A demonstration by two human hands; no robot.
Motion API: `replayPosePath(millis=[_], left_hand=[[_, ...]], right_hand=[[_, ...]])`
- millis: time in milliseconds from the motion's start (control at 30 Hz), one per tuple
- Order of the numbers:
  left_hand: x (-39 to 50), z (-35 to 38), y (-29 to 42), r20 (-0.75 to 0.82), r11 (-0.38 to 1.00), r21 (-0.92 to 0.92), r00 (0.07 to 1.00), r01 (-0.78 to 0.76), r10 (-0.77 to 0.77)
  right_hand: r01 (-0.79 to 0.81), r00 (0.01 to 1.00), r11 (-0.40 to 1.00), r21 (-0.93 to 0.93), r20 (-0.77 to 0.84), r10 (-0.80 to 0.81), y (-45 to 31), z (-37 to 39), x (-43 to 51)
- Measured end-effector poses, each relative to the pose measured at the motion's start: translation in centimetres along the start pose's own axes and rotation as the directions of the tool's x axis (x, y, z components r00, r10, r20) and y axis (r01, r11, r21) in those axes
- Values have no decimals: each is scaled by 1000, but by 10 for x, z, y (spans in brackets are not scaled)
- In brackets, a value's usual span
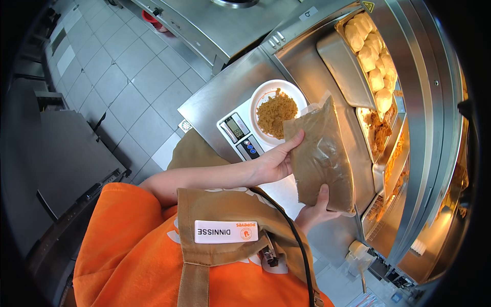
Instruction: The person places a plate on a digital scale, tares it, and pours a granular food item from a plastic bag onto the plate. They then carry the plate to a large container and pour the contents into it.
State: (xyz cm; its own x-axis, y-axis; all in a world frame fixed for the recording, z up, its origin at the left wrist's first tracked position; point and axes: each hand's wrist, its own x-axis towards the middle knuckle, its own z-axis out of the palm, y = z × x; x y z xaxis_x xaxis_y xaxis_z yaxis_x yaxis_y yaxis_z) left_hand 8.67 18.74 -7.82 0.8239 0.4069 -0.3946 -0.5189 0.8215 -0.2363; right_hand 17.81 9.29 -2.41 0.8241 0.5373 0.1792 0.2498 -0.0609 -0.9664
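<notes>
My left hand [282,157] grips the near left edge of a clear plastic bag of brown powder [322,153], thumb on top. At the bag's lower end, my right hand [318,209] holds it with the thumb pressed on its face. The bag's far corner reaches over the rim of a white bowl [253,111]. In the bowl lies a heap of crumbly brown powder [277,114]. Beneath the bowl is a white digital kitchen scale [230,132] with a display and buttons, on a steel counter [226,96].
On the right, a heated steel cabinet [406,115] holds a pan of pale rounded buns or dough pieces [370,57] and trays of fried food [381,134]. A clear container [358,259] stands at the lower right. Tiled floor [134,88] lies left of the counter.
</notes>
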Motion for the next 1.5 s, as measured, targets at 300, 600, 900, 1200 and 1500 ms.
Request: replayPosePath(millis=[300, 600, 900, 1200, 1500], left_hand=[[2, -6, 0, -61, 992, 124, 998, -16, 24], [5, -3, 13, -9, 996, 68, 999, 51, -50], [21, -6, 11, 20, 999, 48, 1000, -10, 9], [31, -10, 11, 106, 997, -76, 994, 20, -11], [33, -16, 9, 78, 965, -218, 988, 148, -134]], right_hand=[[-88, 995, 995, 44, -41, 90, 15, -12, -12], [-60, 998, 991, 117, 18, 58, 26, -25, -14], [-113, 994, 993, -33, 11, 113, 7, -7, -13], [2, 1000, 998, -59, 0, -2, 0, -1, -11], [72, 997, 991, -110, 13, -71, 2, -6, -16]])
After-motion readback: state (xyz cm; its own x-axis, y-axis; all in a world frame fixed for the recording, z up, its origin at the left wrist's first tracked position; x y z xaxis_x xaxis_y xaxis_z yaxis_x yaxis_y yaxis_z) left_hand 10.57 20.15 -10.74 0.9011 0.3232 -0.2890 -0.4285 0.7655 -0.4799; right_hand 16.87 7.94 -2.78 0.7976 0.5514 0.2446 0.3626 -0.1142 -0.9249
